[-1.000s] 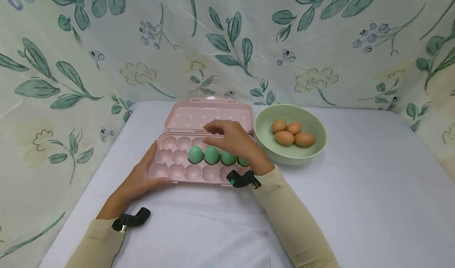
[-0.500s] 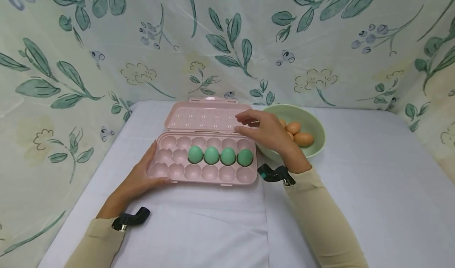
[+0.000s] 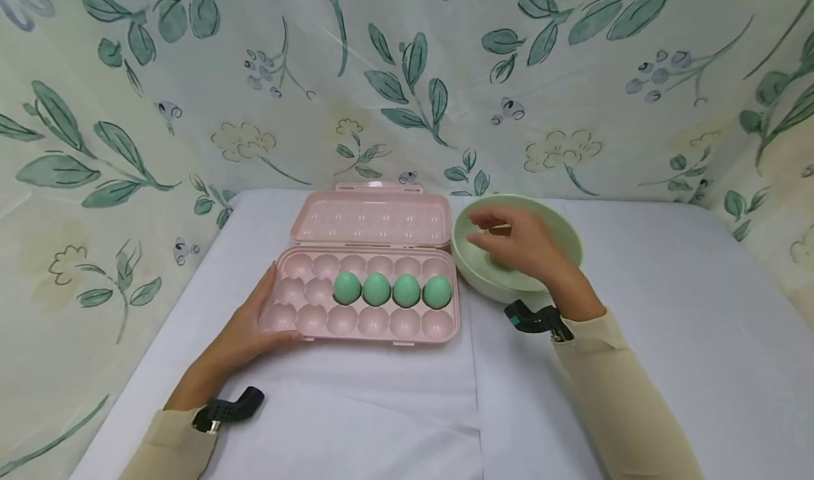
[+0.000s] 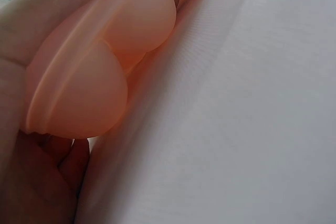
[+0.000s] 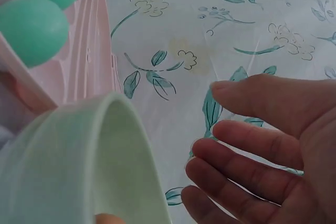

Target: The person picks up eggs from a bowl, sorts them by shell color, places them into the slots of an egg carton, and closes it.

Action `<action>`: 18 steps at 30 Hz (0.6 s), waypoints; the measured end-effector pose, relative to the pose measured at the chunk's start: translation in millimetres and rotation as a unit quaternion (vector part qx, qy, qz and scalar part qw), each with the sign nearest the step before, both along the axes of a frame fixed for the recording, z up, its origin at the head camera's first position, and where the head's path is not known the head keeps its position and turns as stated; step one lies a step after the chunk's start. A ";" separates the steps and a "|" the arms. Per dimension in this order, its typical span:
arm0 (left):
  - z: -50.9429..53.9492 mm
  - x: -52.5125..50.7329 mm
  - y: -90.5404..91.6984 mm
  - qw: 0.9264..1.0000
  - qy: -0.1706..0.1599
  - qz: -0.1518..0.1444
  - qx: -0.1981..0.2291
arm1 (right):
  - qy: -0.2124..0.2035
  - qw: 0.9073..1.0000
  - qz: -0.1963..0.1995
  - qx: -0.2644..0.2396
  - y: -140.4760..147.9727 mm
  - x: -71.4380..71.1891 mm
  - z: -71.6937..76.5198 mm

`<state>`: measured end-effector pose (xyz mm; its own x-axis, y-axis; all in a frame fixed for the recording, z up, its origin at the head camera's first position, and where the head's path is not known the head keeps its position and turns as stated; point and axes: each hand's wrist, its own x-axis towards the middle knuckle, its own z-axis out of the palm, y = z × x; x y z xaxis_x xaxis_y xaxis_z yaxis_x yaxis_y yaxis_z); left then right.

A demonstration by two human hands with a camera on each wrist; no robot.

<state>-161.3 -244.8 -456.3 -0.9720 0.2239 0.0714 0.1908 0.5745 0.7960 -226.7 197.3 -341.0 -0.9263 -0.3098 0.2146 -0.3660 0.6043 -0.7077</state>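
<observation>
A pink egg carton (image 3: 369, 338) lies with its lid (image 3: 372, 218) folded back. Several green eggs (image 3: 376, 289) fill the right part of its middle row. My left hand (image 3: 242, 333) grips the carton's left end, thumb along the front edge; in the left wrist view the rounded cups show between thumb and fingers. Over the pale green bowl (image 3: 477, 278) hovers my right hand (image 3: 524, 245), thumb and fingers apart and holding nothing. It hides most of the bowl's brown eggs; a bit of one brown egg (image 5: 109, 219) shows at the bottom of the right wrist view.
A white cloth (image 3: 381, 409) covers the table. The bowl stands close against the carton's right side. Behind both hangs a leaf-patterned curtain (image 3: 286, 77).
My right hand has moved right, from above the carton to over the bowl, covering the brown eggs. My left hand keeps its grip on the carton. The head view has tipped slightly.
</observation>
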 end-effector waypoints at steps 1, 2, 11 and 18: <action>0.4 0.8 -0.1 1.000 0.000 0.002 -0.001 | -0.001 1.000 -0.003 -0.004 3.4 0.3 -1.2; 0.9 1.1 -0.2 1.000 0.000 0.003 -0.002 | -0.004 1.000 -0.006 -0.008 7.1 0.5 -2.6; 1.3 1.5 1.1 1.000 0.003 -0.003 -0.004 | -0.024 0.999 -0.039 0.024 32.2 -0.1 -9.0; 0.4 2.8 0.2 1.000 0.002 -0.001 -0.011 | -0.042 0.997 -0.049 0.034 41.6 -3.8 -17.4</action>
